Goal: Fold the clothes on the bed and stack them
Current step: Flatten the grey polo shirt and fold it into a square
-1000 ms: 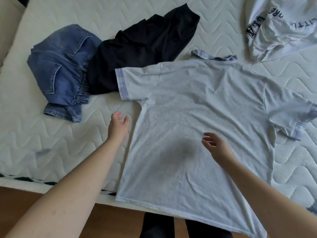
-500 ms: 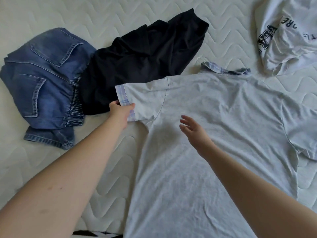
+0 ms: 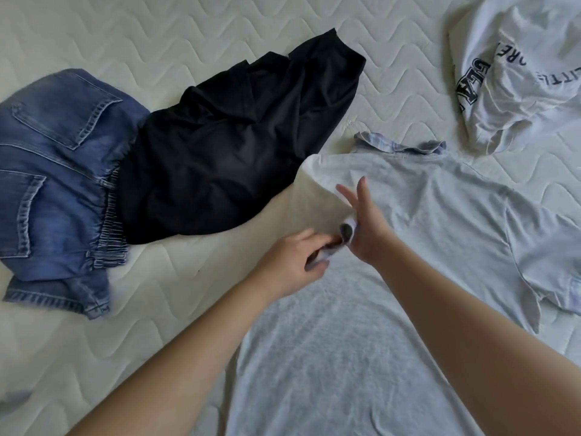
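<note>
The grey polo shirt (image 3: 393,278) lies back-up on the bed (image 3: 157,33), filling the frame from centre to 5 o'clock, its soft heathered knit smooth over the body and lightly creased near the shoulders. Its pale blue checked collar (image 3: 399,146) peeks out at the top edge, toward 1 o'clock of centre.

The left hand (image 3: 292,262) pinches the cuff of the shirt's left sleeve (image 3: 323,196), its fingers curled around the bunched fabric; the sleeve is lifted and turned inward over the shirt body, showing its paler underside. The right hand (image 3: 364,225) sits just at 3 o'clock of the left one, its fingers (image 3: 361,190) straight and spread, pointing to 12 o'clock, the palm's edge against the folded sleeve. Whether it presses the cloth flat cannot be told. The other sleeve (image 3: 547,256) lies spread out at 3 o'clock, its hem rumpled.

At 11 o'clock of the hands a black garment (image 3: 235,146) lies in a loose, matte, wrinkled heap, touching the shirt's raised sleeve. Just at its 9 o'clock side, denim shorts (image 3: 56,184) lie folded, with stitched back pockets and a gathered elastic waistband. At 1 o'clock, well apart, a crumpled white T-shirt (image 3: 528,73) carries dark block lettering. The bed surface is cream quilting with wavy stitch lines.
</note>
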### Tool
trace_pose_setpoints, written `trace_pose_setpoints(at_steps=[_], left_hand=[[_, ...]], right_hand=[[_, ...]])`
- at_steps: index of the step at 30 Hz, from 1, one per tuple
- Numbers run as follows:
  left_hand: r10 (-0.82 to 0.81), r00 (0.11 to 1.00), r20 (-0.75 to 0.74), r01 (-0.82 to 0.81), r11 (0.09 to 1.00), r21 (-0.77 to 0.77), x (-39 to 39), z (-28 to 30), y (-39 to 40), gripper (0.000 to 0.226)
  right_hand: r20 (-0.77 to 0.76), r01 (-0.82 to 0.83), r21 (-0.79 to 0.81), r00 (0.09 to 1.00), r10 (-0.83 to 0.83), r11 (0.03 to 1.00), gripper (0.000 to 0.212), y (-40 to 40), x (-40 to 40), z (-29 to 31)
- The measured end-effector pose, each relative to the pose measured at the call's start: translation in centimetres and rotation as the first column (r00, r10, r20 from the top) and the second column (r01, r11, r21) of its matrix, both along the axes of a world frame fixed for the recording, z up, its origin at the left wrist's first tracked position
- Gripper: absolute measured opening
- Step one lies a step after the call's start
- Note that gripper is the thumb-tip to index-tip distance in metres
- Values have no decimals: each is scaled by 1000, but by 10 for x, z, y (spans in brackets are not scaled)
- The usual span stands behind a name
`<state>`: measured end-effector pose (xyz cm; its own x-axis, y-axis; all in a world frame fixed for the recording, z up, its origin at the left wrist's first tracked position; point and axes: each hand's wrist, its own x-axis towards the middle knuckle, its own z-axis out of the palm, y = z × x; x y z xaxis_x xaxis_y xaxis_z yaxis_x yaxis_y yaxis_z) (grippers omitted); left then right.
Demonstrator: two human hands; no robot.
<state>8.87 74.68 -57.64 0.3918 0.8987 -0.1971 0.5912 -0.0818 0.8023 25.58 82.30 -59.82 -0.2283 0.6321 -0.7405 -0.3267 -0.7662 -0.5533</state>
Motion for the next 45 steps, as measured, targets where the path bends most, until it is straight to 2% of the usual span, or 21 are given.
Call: trace_pose_setpoints(at_steps=[2, 4, 6, 9, 11, 13, 15, 18, 21, 23, 26, 29, 31, 33, 35, 36, 38, 40, 42, 43, 45], left_hand=[[-73, 997, 14, 74, 991, -108, 4, -7, 5, 37], [67, 994, 81, -58, 992, -111, 3, -11, 21, 29], [229, 970, 81, -228, 973, -18, -1, -14, 47, 27], [263, 957, -122, -245, 958, 147, -2, -21, 101, 28], [185, 937, -298, -154, 980, 127, 3, -22, 138, 34], [34, 887, -460, -24, 999, 28, 11, -21, 170, 44], [-195, 744, -639, 155, 981, -118, 19, -19, 195, 54], [-456, 503, -735, 345, 885, -313, 25, -13, 219, 51], [-544, 325, -773, 420, 816, -397, 20, -7, 229, 36], [-523, 287, -803, 435, 817, -377, 14, -5, 232, 22], [-485, 284, -827, 412, 841, -352, 13, -5, 232, 16], [-511, 304, -804, 390, 837, -384, 20, -10, 231, 21], [-534, 439, -723, 388, 838, -384, 24, -14, 233, 29], [-465, 675, -573, 300, 882, -363, 29, -15, 232, 36], [-233, 858, -459, 97, 949, -300, 36, -18, 230, 38], [-102, 893, -439, -10, 970, -244, 39, -21, 229, 36], [33, 880, -475, -125, 979, -164, 43, -27, 230, 36], [32, 852, -523, -145, 973, -177, 46, -29, 229, 37], [14, 845, -535, -146, 968, -204, 48, -30, 227, 32], [10, 843, -537, -142, 969, -204, 48, -31, 226, 29], [17, 845, -535, -140, 972, -190, 48, -32, 225, 22]], right_hand=[[59, -71, -25, 996, 73, 997, 65, 6, 11, -3], [231, -212, -8, 951, 208, 977, 57, 8, 20, -8], [424, -359, 38, 851, 310, 933, 56, 5, 23, -15], [586, -555, 77, 697, 413, 828, 49, -2, 19, -22], [732, -694, 19, 500, 463, 719, 35, -3, 18, -28], [796, -717, -11, 415, 440, 697, 18, -4, 18, -30], [803, -715, 39, 438, 404, 699, 18, -5, 19, -30], [734, -682, 142, 559, 386, 718, 20, -6, 24, -24], [642, -628, 182, 659, 392, 757, 21, -7, 33, -18], [635, -657, 136, 633, 444, 742, 20, -9, 40, -20], [636, -748, 5, 515, 575, 664, 14, -14, 53, -25], [656, -766, -65, 450, 606, 639, 14, -18, 65, -30], [687, -785, -109, 385, 617, 610, 17, -18, 71, -33], [707, -805, -127, 336, 622, 580, 21, -20, 74, -35], [711, -797, -107, 356, 606, 594, 18, -21, 75, -36], [711, -790, -93, 373, 596, 606, 17, -22, 74, -36], [708, -764, -59, 421, 566, 642, 18, -20, 72, -35], [732, -704, -2, 483, 481, 710, 27, -18, 67, -35], [802, -608, 93, 515, 303, 788, 26, -12, 64, -36], [837, -567, 149, 508, 202, 810, 26, -9, 63, -37], [901, -565, 199, 428, 78, 801, 29, 0, 63, -42]])
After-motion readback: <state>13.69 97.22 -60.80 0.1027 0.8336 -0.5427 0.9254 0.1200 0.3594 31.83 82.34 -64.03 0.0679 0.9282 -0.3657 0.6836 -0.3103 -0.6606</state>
